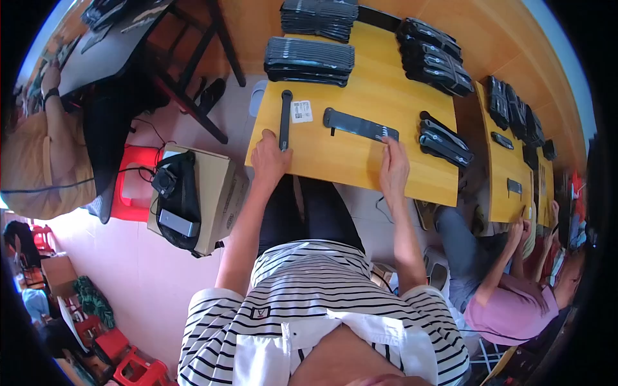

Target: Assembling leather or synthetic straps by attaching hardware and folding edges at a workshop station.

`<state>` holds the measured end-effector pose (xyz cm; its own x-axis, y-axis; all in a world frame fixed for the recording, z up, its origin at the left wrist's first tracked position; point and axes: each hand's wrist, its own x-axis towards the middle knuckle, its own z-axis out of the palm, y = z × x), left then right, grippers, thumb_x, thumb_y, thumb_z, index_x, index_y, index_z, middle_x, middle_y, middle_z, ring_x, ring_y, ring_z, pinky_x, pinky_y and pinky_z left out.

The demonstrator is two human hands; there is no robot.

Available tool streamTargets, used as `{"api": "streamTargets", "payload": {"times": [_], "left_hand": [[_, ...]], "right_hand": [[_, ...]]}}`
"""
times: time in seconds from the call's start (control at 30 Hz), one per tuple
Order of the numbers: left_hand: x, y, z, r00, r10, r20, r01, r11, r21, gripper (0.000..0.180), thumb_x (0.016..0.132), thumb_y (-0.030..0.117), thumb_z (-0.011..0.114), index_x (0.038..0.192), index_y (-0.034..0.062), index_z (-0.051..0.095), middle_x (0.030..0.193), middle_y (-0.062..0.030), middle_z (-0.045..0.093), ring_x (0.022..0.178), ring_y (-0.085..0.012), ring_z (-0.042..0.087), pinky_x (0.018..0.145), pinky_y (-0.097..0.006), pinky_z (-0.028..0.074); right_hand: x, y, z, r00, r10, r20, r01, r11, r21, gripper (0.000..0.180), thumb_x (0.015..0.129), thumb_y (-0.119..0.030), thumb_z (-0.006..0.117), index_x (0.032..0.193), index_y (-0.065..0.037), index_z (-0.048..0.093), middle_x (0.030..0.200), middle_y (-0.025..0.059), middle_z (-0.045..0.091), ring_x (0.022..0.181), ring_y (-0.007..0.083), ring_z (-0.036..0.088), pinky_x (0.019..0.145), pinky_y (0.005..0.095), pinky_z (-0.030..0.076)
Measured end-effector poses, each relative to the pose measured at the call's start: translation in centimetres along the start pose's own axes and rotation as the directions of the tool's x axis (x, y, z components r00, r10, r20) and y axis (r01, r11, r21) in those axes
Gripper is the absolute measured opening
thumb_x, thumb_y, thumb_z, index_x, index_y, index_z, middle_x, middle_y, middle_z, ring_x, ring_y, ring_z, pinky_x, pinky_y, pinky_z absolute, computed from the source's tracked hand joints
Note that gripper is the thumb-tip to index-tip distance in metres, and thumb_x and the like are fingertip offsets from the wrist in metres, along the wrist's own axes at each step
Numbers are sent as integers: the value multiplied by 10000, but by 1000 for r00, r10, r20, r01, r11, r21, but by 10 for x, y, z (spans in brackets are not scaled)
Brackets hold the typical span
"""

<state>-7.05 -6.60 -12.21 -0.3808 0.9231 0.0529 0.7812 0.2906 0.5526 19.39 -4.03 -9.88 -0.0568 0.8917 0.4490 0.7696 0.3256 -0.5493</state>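
Note:
On the yellow table (309, 151) a narrow black strap (286, 119) with a rounded far end lies lengthwise, away from me. My left hand (270, 161) is at its near end, with the strap's tip between thumb and fingers. To its right lies a wider, flat black strap (357, 125), slightly slanted, with a small tab hanging from its left end. The fingers of my right hand (394, 167) pinch this strap's right end, by its pale markings. A white label (301, 111) sits between the two straps.
Black strap stacks (309, 59) stand at the table's far left, bundles (436, 58) at far right, and a smaller pile (444, 138) near the right edge. A carton (215, 193) is at my left. People work at both sides, one in a pink shirt (512, 305).

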Motion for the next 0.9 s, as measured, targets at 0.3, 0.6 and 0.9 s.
{"api": "streamTargets", "payload": {"times": [0.3,0.6,0.9], "left_hand": [[-34,25,-21,886,-104,452,463,246,-851,129,774,99,601,865,49,525,669,3,534,455,-60,454,376,-181,316],[-57,48,-31,827,120,549,553,-2,-833,198,887,149,529,1008,-7,524,785,-49,601,665,-99,589,534,-189,459],[-57,57,-40,856,170,489,505,-66,-861,216,880,116,533,1040,-29,541,907,-119,627,820,-163,630,724,-256,532]], "right_hand": [[-52,-90,5,896,130,424,-370,747,553,229,791,-42,596,1015,3,582,735,61,562,639,134,529,577,247,428],[-49,-95,10,930,8,367,-281,661,696,288,756,21,620,1041,-1,590,730,17,525,600,80,474,521,197,376],[-34,-95,-42,813,71,579,-532,497,686,297,901,-79,425,1169,-28,542,633,-12,438,461,19,379,405,161,276]]}}
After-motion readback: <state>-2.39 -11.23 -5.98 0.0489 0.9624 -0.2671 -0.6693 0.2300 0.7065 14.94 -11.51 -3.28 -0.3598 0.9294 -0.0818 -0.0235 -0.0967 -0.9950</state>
